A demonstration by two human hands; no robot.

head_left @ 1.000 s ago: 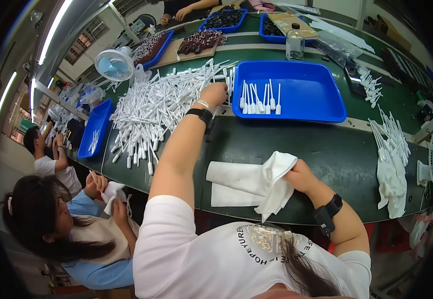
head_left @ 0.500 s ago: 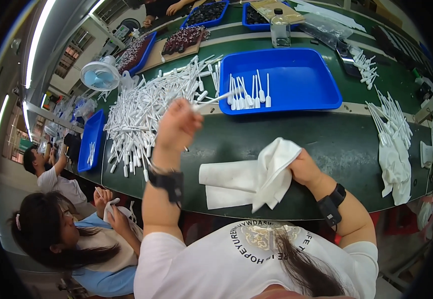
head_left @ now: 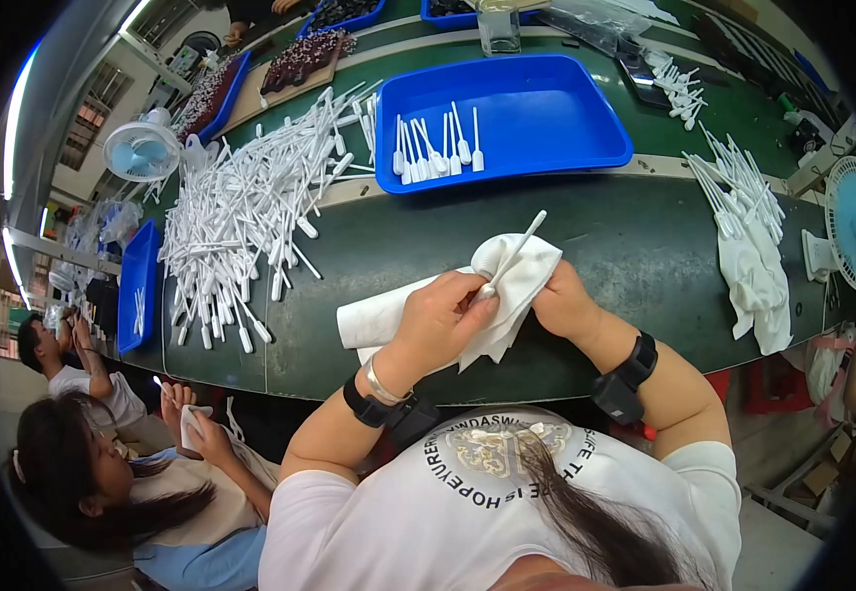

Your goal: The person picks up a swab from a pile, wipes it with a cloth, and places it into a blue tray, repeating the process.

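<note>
A: What did the head view show of the hands?

B: At the centre of the frame, the left hand (head_left: 451, 317) pinched the lower end of a white stick (head_left: 519, 244) between thumb and forefinger. Its other end pointed up and right. The stick slanted across the front of a white cloth (head_left: 534, 268). The right hand (head_left: 564, 301) clasped the cloth's right side; its fingertips were hidden, so I couldn't tell how hard they pressed.

A: And around them?

B: The cloth's flatter part reached left over the dark green table (head_left: 635, 256). A pile (head_left: 241, 217) of similar sticks spread across the left, and a blue tray (head_left: 546, 118) at upper centre held a short row (head_left: 438, 158) of them.

A: How was that hold best managed?

B: In my judgement, with a light, steady pinch, since so slim a stick could have bent or slipped. The loose fold needed keeping taut with the right hand, lest it snag.
</note>
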